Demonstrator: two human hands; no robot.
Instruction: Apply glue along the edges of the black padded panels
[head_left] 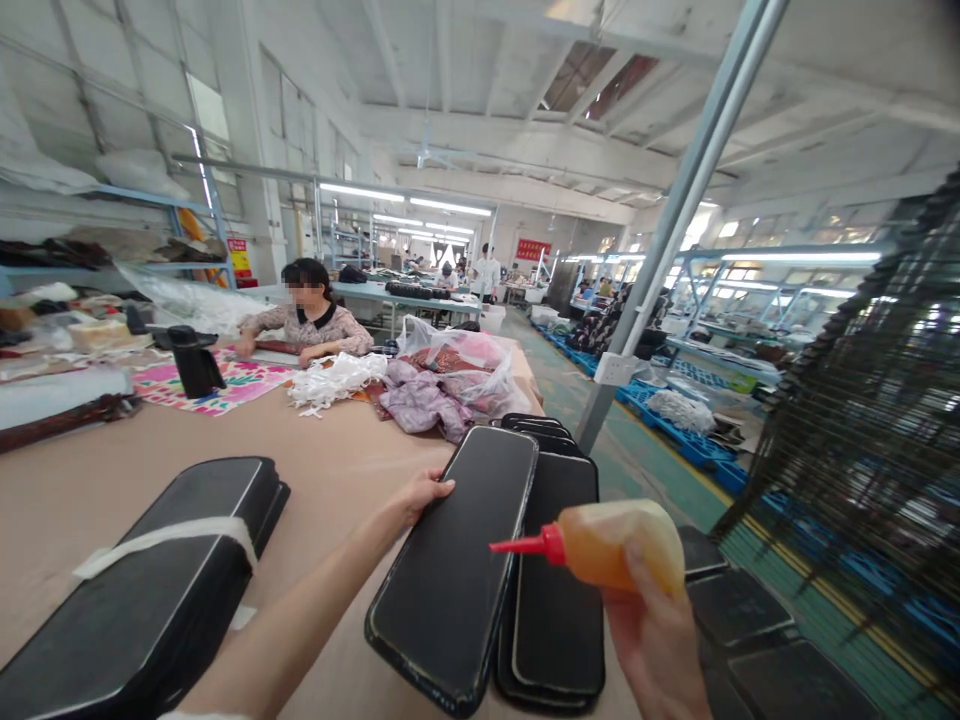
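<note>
Gripping a long, black, round-cornered panel (450,570) in the left hand (424,494), beside stacked similar panels (562,570). Holding a translucent amber bottle (604,545) in the right hand (651,625) (with red nozzle (536,543) across the panel).

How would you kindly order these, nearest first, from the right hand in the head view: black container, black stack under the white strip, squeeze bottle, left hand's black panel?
1. squeeze bottle: in the right hand.
2. black panel: to its left, in the left hand.
3. black stack: farther left, near side.
4. black container: farther back, left.
</note>
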